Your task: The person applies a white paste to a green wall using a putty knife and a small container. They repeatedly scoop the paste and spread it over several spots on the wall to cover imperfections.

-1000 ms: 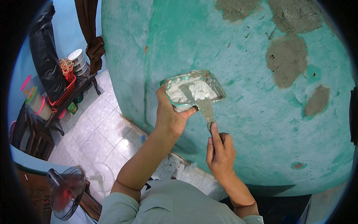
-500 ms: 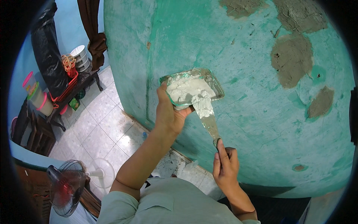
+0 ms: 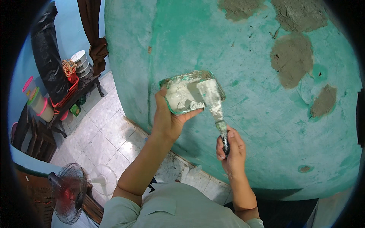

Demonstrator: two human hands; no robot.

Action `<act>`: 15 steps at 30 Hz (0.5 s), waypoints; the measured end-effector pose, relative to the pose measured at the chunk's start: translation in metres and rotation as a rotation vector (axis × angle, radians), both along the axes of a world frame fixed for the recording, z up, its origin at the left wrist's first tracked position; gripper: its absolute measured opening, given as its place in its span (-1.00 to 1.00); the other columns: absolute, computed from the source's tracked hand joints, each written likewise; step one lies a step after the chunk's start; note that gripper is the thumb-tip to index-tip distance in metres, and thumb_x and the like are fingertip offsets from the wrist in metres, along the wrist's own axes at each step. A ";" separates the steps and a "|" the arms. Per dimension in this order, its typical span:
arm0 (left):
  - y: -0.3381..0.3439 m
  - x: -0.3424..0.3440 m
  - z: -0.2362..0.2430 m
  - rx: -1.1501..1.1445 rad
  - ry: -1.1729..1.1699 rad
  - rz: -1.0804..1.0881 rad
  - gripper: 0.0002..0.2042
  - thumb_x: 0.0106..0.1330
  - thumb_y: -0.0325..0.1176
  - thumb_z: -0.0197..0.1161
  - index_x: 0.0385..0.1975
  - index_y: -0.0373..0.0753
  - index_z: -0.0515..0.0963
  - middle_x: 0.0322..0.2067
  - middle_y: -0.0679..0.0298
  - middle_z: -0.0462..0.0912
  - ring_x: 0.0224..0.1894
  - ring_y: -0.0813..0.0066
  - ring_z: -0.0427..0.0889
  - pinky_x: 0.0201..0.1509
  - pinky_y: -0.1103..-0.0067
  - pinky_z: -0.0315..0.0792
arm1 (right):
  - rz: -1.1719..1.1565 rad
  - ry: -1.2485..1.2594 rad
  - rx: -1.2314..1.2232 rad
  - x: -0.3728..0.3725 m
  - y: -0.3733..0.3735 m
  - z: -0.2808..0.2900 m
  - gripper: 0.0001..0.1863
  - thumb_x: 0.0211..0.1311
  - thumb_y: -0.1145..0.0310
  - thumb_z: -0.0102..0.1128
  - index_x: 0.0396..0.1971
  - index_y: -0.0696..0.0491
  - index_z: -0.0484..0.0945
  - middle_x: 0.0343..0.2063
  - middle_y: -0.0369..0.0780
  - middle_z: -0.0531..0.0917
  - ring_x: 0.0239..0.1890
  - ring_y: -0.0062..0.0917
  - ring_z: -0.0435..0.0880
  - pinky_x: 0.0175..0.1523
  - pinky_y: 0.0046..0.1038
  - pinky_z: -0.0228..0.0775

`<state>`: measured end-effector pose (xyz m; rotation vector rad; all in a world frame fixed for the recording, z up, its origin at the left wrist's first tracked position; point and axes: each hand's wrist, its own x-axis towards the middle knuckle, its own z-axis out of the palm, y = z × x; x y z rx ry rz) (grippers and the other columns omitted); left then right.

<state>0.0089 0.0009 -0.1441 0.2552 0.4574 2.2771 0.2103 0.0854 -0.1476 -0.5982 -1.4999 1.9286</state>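
Observation:
My left hand [image 3: 167, 121] is wrapped round the near left side of a shallow rectangular container [image 3: 164, 82], its rim smeared with green and white. White putty [image 3: 178, 95] fills its left part. In my right hand [image 3: 232, 152] is a putty knife [image 3: 211, 95], gripped by its dark handle with the fingers closed. The knife's broad blade is coated with white putty and reaches over the container's right side. Behind both stands a green wall [image 3: 251, 125] with rough grey filler patches [image 3: 292, 59] at the upper right.
A standing fan [image 3: 68, 193] is at the lower left. Along the left, a dark bench [image 3: 89, 80] carries a red basket [image 3: 70, 91], white stacked tubs [image 3: 80, 60] and lidded plastic containers [image 3: 43, 106]. Pale tiles [image 3: 100, 131] cover the floor. A brown curtain [image 3: 98, 49] hangs beside the wall.
The putty knife has moved up and swung more upright over the container's right side. The putty lump near the container's front edge has left the blade. My left hand still holds the container.

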 end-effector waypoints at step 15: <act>-0.011 -0.014 0.004 -0.024 -0.037 0.127 -0.37 0.62 0.08 -0.23 0.38 -0.36 0.24 0.32 -0.09 0.44 0.35 -0.10 0.50 0.37 -0.12 0.45 | 0.024 -0.123 -0.025 0.058 -0.018 -0.013 -0.75 0.67 0.22 -0.04 0.05 0.08 0.48 -0.52 -0.23 0.53 -0.66 -0.70 0.33 -0.59 -0.60 0.14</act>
